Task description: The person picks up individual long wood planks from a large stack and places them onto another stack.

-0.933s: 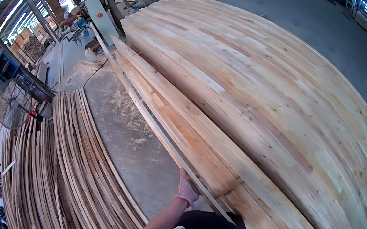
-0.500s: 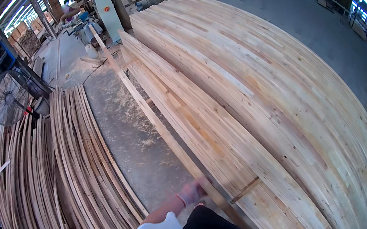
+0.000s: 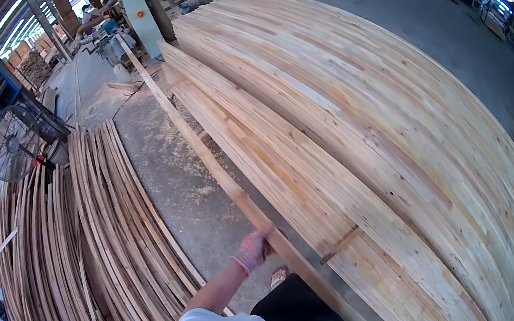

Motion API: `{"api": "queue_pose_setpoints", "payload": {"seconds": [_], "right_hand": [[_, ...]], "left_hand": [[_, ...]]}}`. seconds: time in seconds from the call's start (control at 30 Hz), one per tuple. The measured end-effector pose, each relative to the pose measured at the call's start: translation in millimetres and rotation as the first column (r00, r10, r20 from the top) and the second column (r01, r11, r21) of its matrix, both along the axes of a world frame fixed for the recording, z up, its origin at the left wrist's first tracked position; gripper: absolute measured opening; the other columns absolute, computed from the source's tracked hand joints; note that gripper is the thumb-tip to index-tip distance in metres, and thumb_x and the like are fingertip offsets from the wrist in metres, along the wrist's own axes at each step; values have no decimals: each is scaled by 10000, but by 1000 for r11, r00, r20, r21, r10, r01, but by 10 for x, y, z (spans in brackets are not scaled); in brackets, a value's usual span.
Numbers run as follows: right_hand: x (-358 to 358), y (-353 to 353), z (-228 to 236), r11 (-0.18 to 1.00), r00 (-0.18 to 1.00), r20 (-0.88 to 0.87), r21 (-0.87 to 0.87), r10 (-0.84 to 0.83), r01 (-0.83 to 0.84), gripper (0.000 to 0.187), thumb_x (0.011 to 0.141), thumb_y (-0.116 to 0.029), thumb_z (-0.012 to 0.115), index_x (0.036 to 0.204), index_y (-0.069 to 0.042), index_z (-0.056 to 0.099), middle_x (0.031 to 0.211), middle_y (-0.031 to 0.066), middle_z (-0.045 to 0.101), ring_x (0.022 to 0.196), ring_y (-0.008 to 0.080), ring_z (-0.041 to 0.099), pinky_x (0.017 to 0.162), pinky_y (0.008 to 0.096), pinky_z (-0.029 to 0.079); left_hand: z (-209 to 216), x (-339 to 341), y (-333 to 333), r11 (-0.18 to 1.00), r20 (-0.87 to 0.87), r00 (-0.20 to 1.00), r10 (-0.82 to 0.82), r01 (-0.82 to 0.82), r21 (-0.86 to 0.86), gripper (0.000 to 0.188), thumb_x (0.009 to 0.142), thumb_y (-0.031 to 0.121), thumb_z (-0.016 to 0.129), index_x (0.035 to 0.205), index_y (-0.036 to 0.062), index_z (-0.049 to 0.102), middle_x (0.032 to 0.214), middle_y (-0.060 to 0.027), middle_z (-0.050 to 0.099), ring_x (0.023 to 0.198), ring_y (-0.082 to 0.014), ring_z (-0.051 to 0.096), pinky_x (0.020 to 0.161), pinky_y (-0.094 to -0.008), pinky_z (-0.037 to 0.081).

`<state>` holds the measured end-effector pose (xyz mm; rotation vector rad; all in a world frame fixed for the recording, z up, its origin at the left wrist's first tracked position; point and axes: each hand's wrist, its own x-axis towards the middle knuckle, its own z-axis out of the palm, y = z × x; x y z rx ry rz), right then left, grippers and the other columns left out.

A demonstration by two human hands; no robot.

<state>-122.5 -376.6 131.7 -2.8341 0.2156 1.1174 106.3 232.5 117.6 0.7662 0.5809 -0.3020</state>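
A long, narrow wooden board (image 3: pixel 222 177) runs from the machine at the far end down to the lower edge beside my legs. My left hand (image 3: pixel 255 249), in a pale pinkish glove, is closed round the board's left edge in the lower middle. The thumb side lies near the upper face, while some fingers are hidden by the wood. My right hand is out of the picture. Right of the board lies a low layer of pale planks (image 3: pixel 270 158), with a small crosswise wooden strip (image 3: pixel 340 244) on it.
A large stack of pale planks (image 3: pixel 355 95) fills the right side. Thin strips (image 3: pixel 120 205) lie piled at left, near a standing fan (image 3: pixel 13 143). Sawdust covers the floor (image 3: pixel 169 169). A pale green machine cabinet (image 3: pixel 141 23) stands far ahead; another person (image 3: pixel 88 13) is beyond it.
My left hand has shifted slightly up and left in the picture, still at the board. My right hand, earlier at the board's near end, has left the view. My foot now shows.
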Motion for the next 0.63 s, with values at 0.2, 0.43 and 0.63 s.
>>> {"api": "queue_pose_setpoints", "payload": {"seconds": [0.2, 0.43, 0.63], "right_hand": [[-583, 305, 370, 871, 914, 252, -305, -317, 386, 572, 816, -580, 615, 1206, -163, 644, 1137, 290, 597, 1149, 210, 575, 999, 335, 406], [551, 1499, 685, 836, 840, 43, -83, -541, 542, 604, 886, -526, 561, 1354, -153, 479, 1269, 207, 531, 1112, 303, 543, 895, 411, 443], [1388, 2404, 257, 880, 727, 510, 150, -460, 451, 469, 887, -471, 518, 664, -81, 654, 632, 174, 627, 629, 355, 628, 621, 487, 495]], "left_hand": [[69, 603, 598, 879, 131, 888, 440, -396, -267, 336, 965, 383, 443, 890, 71, 543, 738, -46, 559, 660, -212, 570, 646, -407, 507], [-28, 1600, 1161, 871, 165, 861, 481, -491, 25, 313, 967, 369, 446, 879, 79, 525, 687, -58, 543, 533, -219, 511, 561, -396, 490], [4, 1771, 1576, 904, 342, 871, 351, -410, 117, 693, 958, 586, 275, 1403, 61, 360, 1370, -168, 442, 1209, -325, 469, 1040, -476, 385]]}}
